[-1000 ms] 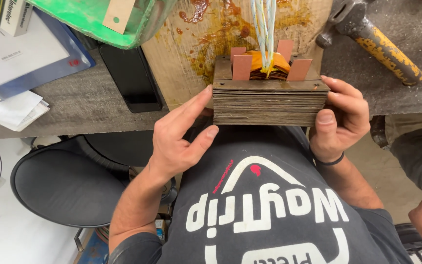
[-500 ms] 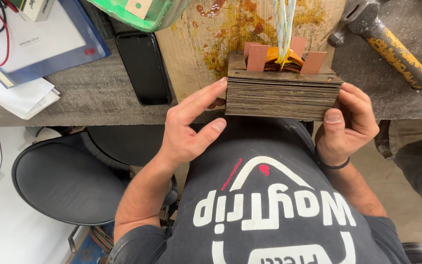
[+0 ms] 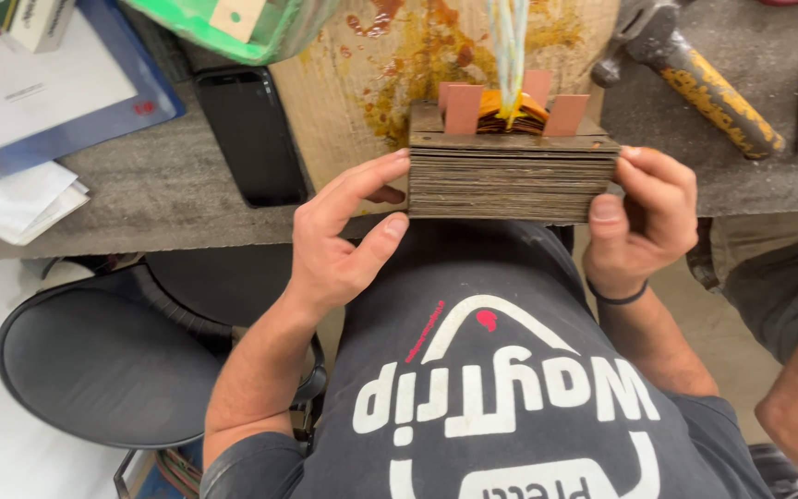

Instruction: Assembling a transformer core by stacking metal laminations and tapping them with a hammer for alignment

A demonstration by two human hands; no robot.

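Head view: left hand [image 3: 339, 245] and right hand [image 3: 644, 217] clasp laminated block [image 3: 505, 176]

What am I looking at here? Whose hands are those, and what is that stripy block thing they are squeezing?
The camera sits on a person's head and looks down, so you see their own two hands and their dark shirt below. The left hand and the right hand press on the two ends of a block of thin metal sheets, stacked like pages. On top of it are orange wrapping and pale twisted wires going up. The block sits at the edge of a grey workbench. Also on the bench: a hammer with a yellowish handle, a black phone, a blue folder with papers, and a stained wooden board. A round black stool stands below.
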